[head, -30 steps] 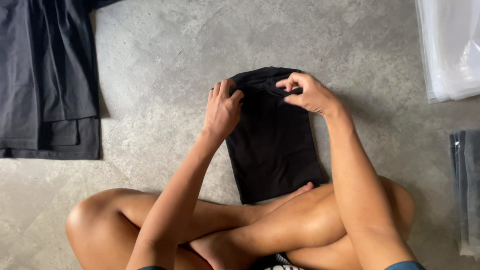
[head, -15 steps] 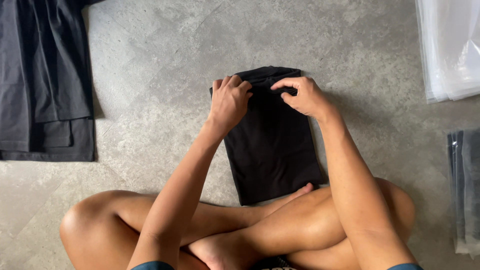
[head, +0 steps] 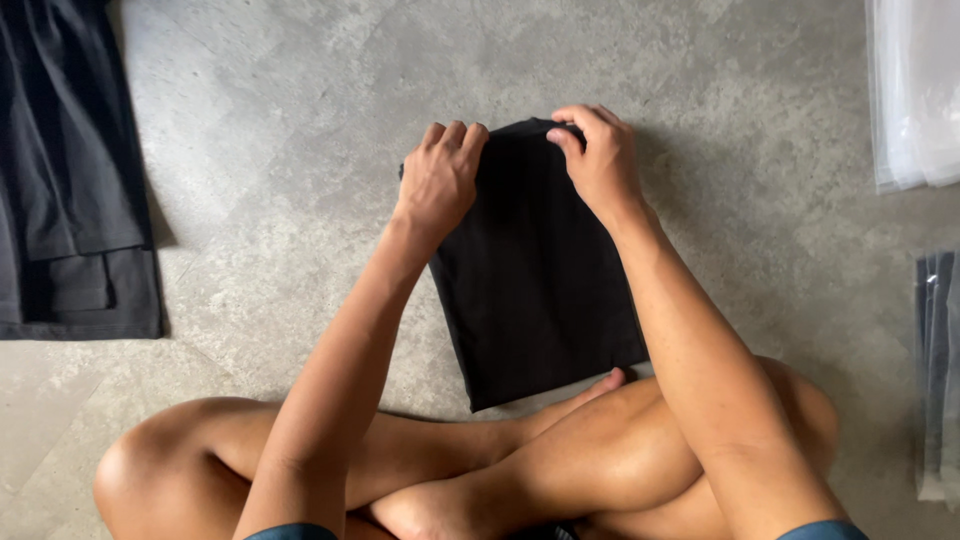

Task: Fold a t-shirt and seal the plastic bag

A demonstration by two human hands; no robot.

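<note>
Left hand point(head: 441, 180) and right hand point(head: 596, 155), arms extended, fingers curled together, pinching the far edge of the folded black garment point(head: 535, 280) on the concrete floor point(head: 280, 150)

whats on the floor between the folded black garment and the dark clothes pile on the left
Nothing: the head view shows only bare grey concrete floor between the folded black garment and the dark clothes pile.

Folded black garment point(head: 535, 290), flat on floor
</note>
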